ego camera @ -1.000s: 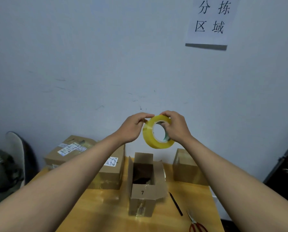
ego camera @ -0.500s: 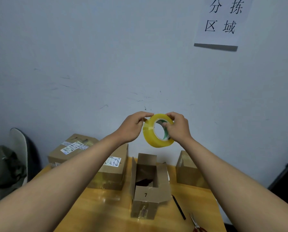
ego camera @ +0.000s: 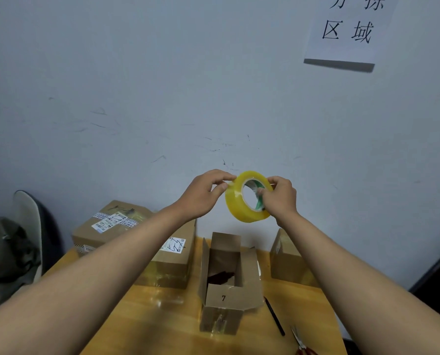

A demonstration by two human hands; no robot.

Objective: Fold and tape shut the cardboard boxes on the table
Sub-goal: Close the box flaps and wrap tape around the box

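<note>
Sealed boxes (ego camera: 134, 242): left on the tabletop (ego camera: 162, 326), against the wall.
Left hand (ego camera: 203, 194): fingers pinch the tape roll (ego camera: 239, 203) at its upper left edge.
Open box (ego camera: 226, 285): below the raised roll, flaps up, marked 7.
Right hand (ego camera: 281, 198): fingers grip the roll through its core.
Pen (ego camera: 274, 316), scissors (ego camera: 301, 342): right of the open box.

Head cam only, faces fwd/down at wall (ego camera: 162, 85) and table (ego camera: 162, 316) (arm's reach).
</note>
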